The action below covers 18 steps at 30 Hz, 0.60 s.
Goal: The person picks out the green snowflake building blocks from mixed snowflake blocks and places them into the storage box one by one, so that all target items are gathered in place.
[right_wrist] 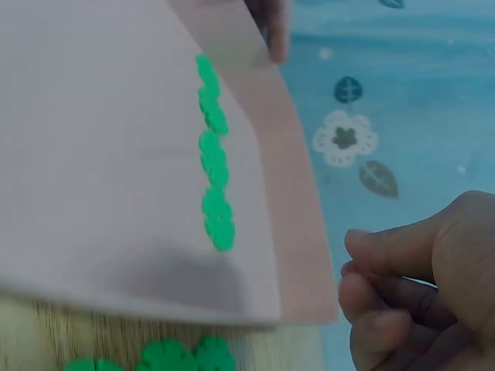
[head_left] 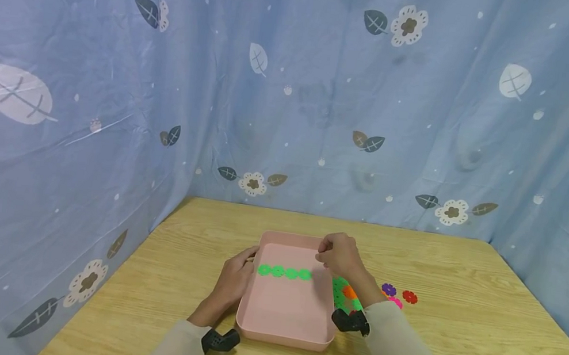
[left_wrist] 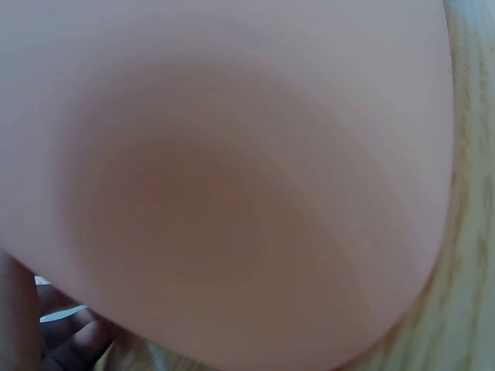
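A pink tray point(head_left: 287, 311) lies at the middle of the table's near part, with a row of several joined green flower-shaped pieces point(head_left: 278, 271) across its floor. At the tray's left wall, my left hand point(head_left: 232, 281) grips the side; some of its fingers point(left_wrist: 77, 336) show past the edge in the left wrist view. My right hand point(head_left: 344, 258) is at the tray's far right corner. Its fingers are curled with thumb and fingertips close together, and nothing shows between them in the right wrist view point(right_wrist: 425, 286).
Right of the tray, partly behind my right forearm, lie green pieces point(head_left: 339, 292) and an orange piece point(head_left: 350, 292). Farther right are a purple piece point(head_left: 389, 290), a pink piece point(head_left: 396, 302) and a red piece point(head_left: 409, 297). A blue patterned curtain point(head_left: 323, 106) hangs behind the table.
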Each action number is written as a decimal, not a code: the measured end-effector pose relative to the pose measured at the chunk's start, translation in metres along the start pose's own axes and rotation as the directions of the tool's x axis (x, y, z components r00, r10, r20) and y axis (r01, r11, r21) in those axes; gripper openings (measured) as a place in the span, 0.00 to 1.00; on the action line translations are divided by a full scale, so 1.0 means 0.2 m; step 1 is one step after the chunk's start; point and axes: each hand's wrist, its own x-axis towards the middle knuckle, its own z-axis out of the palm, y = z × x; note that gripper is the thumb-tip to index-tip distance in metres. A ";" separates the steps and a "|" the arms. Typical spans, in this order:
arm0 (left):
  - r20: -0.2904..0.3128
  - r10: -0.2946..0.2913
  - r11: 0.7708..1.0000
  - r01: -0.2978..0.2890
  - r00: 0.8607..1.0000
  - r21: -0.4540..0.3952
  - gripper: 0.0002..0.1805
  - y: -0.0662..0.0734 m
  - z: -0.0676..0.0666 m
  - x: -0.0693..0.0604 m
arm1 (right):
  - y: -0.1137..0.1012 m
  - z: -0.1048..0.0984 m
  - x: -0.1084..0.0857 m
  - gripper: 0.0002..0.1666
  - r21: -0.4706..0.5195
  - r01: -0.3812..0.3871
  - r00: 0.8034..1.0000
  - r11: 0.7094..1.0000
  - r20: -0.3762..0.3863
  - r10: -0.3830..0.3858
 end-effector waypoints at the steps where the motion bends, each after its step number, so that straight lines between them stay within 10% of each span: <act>1: -0.001 0.002 1.000 -0.002 1.000 0.002 0.26 0.00 0.00 0.00 | 0.01 -0.01 -0.01 0.06 -0.010 0.010 1.000 1.000 -0.012 -0.010; 18: 0.008 0.015 1.000 -0.015 1.000 -0.015 0.26 -0.01 0.00 0.01 | 0.28 -0.14 -0.13 0.02 -0.100 0.020 0.993 0.995 -0.117 -0.032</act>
